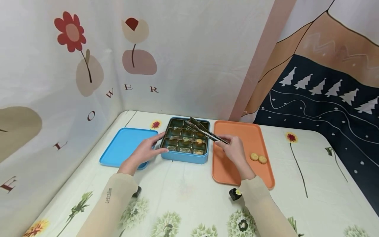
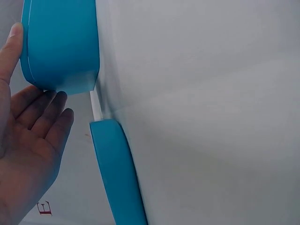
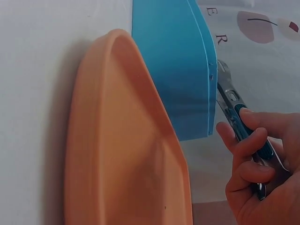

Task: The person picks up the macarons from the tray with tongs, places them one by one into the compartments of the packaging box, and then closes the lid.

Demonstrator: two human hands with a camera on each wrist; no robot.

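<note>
A blue box (image 1: 185, 158) with a dark divided insert (image 1: 174, 133) stands in the middle of the table. Round cookies (image 1: 199, 141) lie in some of its right and front compartments. My left hand (image 1: 145, 150) touches the box's left side with fairly straight fingers, its thumb near the front left corner. In the left wrist view, thumb and fingertips rest against the box wall. My right hand (image 1: 234, 148) holds metal tongs (image 1: 204, 130) by their dark grips, also seen in the right wrist view. The tongs' tips reach over the back compartments from the right.
Right of the box lies an orange tray (image 1: 234, 131) with two round cookies (image 1: 258, 158). A blue lid (image 1: 127, 144) lies flat on the left, partly behind the left hand. A small black object (image 1: 235, 194) sits by the right sleeve. Fabric walls (image 1: 192, 65) stand behind the table.
</note>
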